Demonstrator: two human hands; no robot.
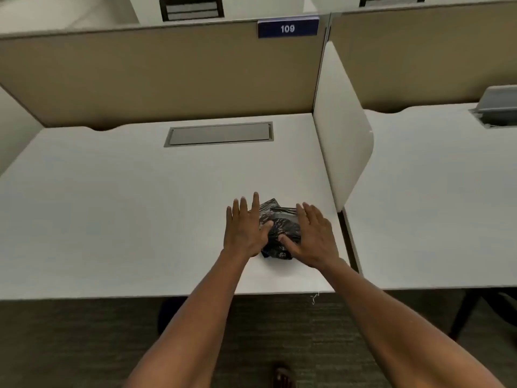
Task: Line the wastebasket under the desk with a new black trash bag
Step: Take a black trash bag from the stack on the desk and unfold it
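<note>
A folded, crumpled black trash bag (279, 228) lies on the white desk (140, 205), near its front right corner. My left hand (244, 228) rests flat at the bag's left side, fingers spread, thumb touching the plastic. My right hand (313, 236) lies flat on the bag's right side, thumb pressed onto it. Neither hand has the bag gripped. A dark rounded shape (165, 317) shows under the desk's front edge; I cannot tell whether it is the wastebasket.
A grey cable hatch (219, 134) is set into the desk's back. Beige partitions (156, 77) with a blue "109" sign (288, 28) close the rear; a white divider (340, 130) stands at the right. A neighbouring desk (436, 205) lies beyond it. Dark carpet (84, 345) below.
</note>
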